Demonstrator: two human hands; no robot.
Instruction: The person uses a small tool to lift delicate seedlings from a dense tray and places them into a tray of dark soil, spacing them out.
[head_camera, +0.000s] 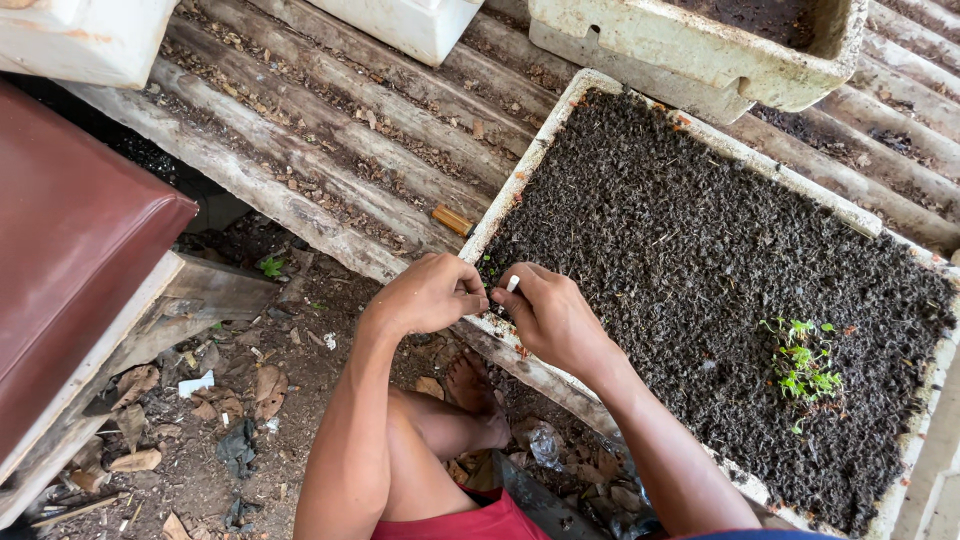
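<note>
- Head view: your left hand (430, 293) is curled into a loose fist at the near-left corner of the white foam tray (520, 180), its fingertips closed together over the soil; whether anything is pinched in them you cannot tell.
- Your right hand (553, 317) meets it knuckle to knuckle, thumb and forefinger closed on a small white piece (512, 284). That piece is short and stubby, its long axis standing nearly upright with a slight tilt, top end leaning toward the tray's far side.
- Just beyond your fingertips, tiny green sprouts (488, 268) sit in the dark soil (690, 250) right by the tray's left edge.
- A larger seedling clump (803, 365) grows near the tray's right edge, well apart from both hands.
- The tray rests tilted on weathered wooden planks (330, 150), its long axis running from the near right toward the far left.
- A small tan block (452, 220) lies on the planks just beside the tray's left edge.
- A second foam box (700, 55) holding soil stands past the tray's far edge.
- A dark red board (70, 260) sits to your left above the littered ground.
</note>
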